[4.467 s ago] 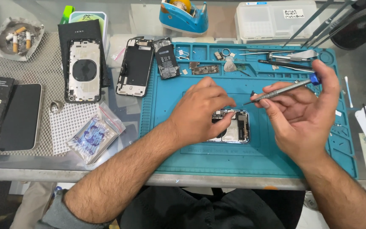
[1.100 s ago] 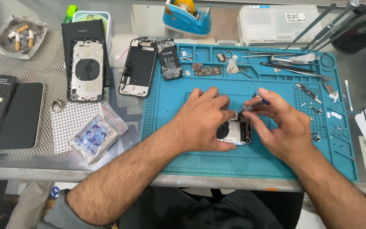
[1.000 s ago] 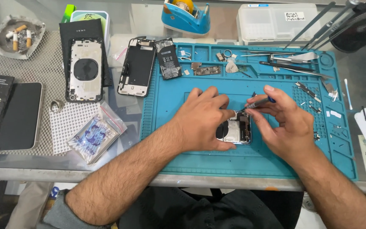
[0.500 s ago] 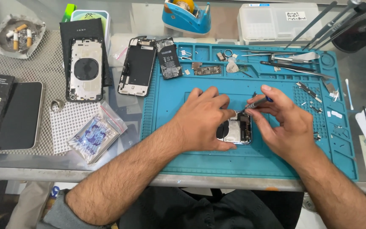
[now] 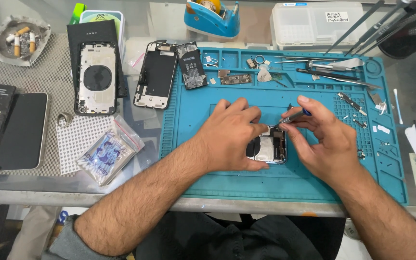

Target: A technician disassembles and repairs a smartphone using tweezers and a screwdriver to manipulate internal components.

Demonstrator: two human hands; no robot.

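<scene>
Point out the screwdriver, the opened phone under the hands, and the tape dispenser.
screwdriver (image 5: pixel 292 116), head view, on its grey shaft.
opened phone (image 5: pixel 270 147), head view, on the exposed inside between the hands.
tape dispenser (image 5: pixel 213 21), head view, on its blue body.

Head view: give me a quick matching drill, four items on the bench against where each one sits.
Things:
1. opened phone housing
2. tape dispenser
3. ashtray
4. small screwdriver

Places:
A. far left corner, on the mesh pad
B. in the right hand, tip at the housing
C. on the blue repair mat, steadied by the left hand
D. beyond the mat's far edge, on the glass

Pairs: 1-C, 2-D, 3-A, 4-B
</scene>
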